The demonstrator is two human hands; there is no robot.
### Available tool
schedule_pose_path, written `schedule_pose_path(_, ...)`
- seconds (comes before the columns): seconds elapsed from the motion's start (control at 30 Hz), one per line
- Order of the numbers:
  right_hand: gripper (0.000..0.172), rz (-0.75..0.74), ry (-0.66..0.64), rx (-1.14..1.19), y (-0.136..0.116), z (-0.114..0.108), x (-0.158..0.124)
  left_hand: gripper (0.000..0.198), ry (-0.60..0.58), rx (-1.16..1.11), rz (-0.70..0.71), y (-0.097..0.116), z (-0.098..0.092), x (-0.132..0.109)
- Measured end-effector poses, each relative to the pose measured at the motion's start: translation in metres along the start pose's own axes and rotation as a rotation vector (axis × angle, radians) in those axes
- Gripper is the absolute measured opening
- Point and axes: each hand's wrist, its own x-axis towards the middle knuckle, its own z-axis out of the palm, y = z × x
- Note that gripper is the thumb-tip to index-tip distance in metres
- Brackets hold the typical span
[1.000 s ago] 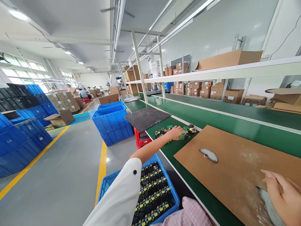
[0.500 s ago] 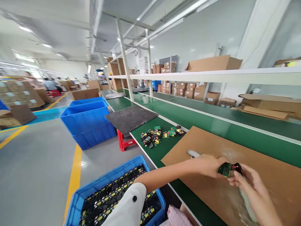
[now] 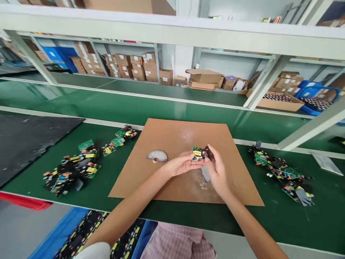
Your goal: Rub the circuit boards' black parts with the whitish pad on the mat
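Observation:
A small green circuit board (image 3: 198, 153) with a yellow component is held above a brown cardboard sheet (image 3: 172, 135). My left hand (image 3: 183, 164) grips its left side, palm partly turned up and thumb on the edge. On the right, my right hand (image 3: 216, 169) closes its fingers around the board's dark end. A grey half-round piece (image 3: 157, 155) lies on the cardboard left of my hands. Below the board, another grey piece (image 3: 205, 173) shows partly, with my right hand covering some of it.
Circuit boards (image 3: 70, 169) are heaped on the green bench at left; more boards (image 3: 283, 172) lie at right. A black mat (image 3: 32, 144) covers the left end. A blue crate (image 3: 144, 237) of boards stands below the front edge. A white shelf beam (image 3: 172, 30) crosses overhead.
The view has swung right and down, so the cardboard and both hands now sit near the middle. Both hands still hold the circuit board, now with its yellow component showing.

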Motion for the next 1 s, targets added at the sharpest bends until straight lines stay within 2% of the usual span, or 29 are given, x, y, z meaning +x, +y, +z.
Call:
schedule_pose_path(0.17, 0.038, -0.218, -0.015, -0.235, -0.005, 0.004, -0.005, 0.031, 0.113, -0.054, 0.080, -0.003, 0.004, 0.007)
schedule_pose_path(0.3, 0.036, -0.301, -0.008, -0.301, -0.004, 0.001, -0.004, 0.031, 0.104, -0.029, 0.085, -0.001, 0.003, 0.008)
schedule_pose_path(0.43, 0.024, -0.266, 0.107, -0.213, -0.008, -0.006, 0.002, 0.035, 0.046, -0.003, 0.063, -0.001, 0.007, 0.006)
schedule_pose_path(0.5, 0.035, -0.187, 0.143, -0.180, -0.008, -0.010, 0.006, 0.035, 0.043, 0.008, 0.035, -0.002, 0.010, 0.005)
schedule_pose_path(0.57, 0.048, -0.129, 0.072, -0.178, -0.005, -0.011, 0.009, 0.033, 0.041, -0.001, -0.009, -0.004, 0.012, 0.006)
schedule_pose_path(0.67, 0.044, -0.116, -0.053, -0.237, 0.001, -0.010, 0.010, 0.032, 0.044, -0.039, -0.064, -0.007, 0.012, 0.009)
schedule_pose_path(0.87, 0.034, -0.371, -0.096, -0.387, 0.007, -0.007, 0.008, 0.028, 0.146, -0.062, -0.032, -0.010, 0.016, 0.010)
schedule_pose_path(1.0, 0.041, -0.434, -0.070, -0.456, 0.008, -0.005, 0.006, 0.028, 0.160, -0.067, -0.008, -0.011, 0.022, 0.008)
